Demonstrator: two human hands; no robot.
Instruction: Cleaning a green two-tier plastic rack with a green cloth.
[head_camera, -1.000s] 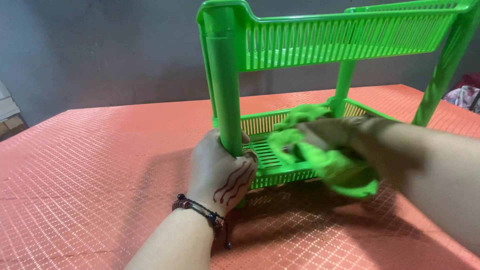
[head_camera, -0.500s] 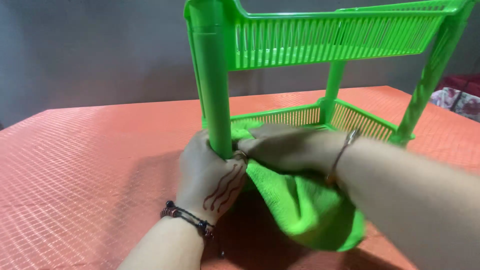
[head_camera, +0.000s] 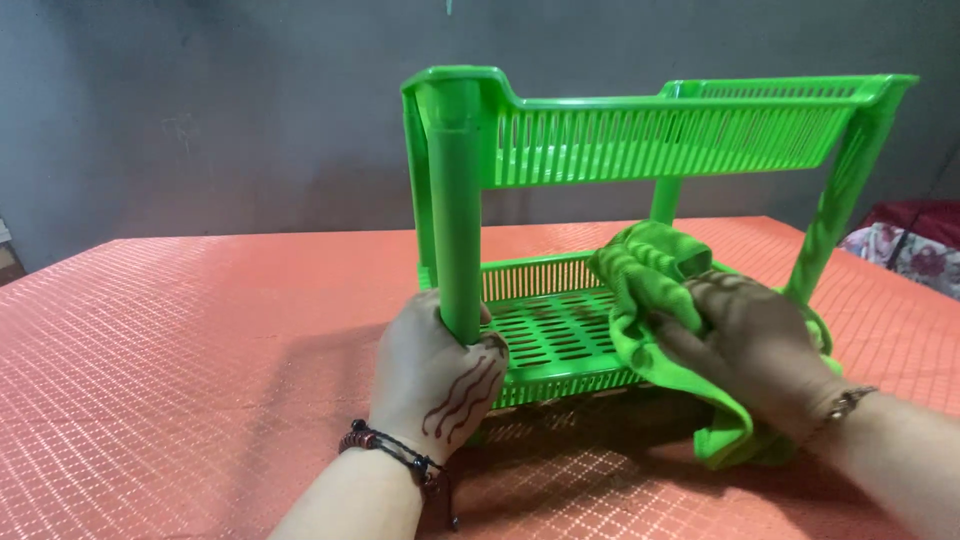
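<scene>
1. Green plastic two-tier rack (head_camera: 640, 130) stands upright on the orange gridded table cover (head_camera: 180, 350).
2. Your left hand (head_camera: 440, 375) is closed around the base of the near corner post (head_camera: 457, 200), beside the lower shelf (head_camera: 550, 330).
3. Your right hand (head_camera: 745, 345) presses a green microfibre cloth (head_camera: 650, 265), fingers curled over it, against the lower shelf's right end.
4. Cloth folds hang over the shelf's front rim onto the table cover.

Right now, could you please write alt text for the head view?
A left hand grips the front post of a green two-tier plastic rack on an orange table, while the right hand presses a green cloth on its lower shelf.
</scene>
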